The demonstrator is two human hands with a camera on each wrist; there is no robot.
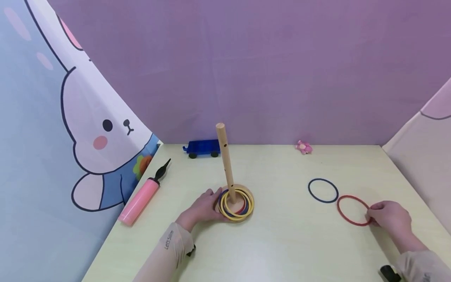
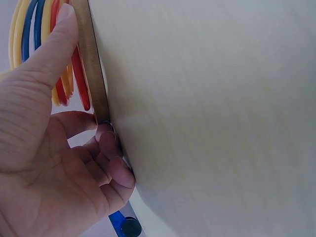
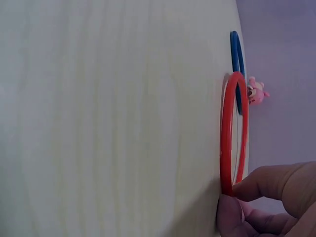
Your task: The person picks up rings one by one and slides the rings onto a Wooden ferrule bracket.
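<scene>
On the left half of the table, a wooden post [image 1: 226, 160] rises from a round base [image 2: 94, 74], leaning slightly in the head view. Several yellow, blue and red rings [image 1: 251, 204] lie stacked around the foot of the post. My left hand [image 1: 202, 207] grips the base's left edge, thumb on one side and curled fingers beneath or behind it. At the right, my right hand [image 1: 391, 217] pinches the near edge of a red ring [image 3: 226, 138] between thumb and fingers. Just beyond the red ring, a blue ring [image 3: 234, 54] lies flat on the table.
A pink hand pump [image 1: 141, 200] with a black nozzle lies along the table's left edge. By the purple backdrop [image 1: 260, 78] stand a blue toy wagon [image 1: 202, 147], partly behind the post, and a small pink toy figure [image 1: 303, 147]. A rabbit-print cloth [image 1: 98, 102] hangs at left.
</scene>
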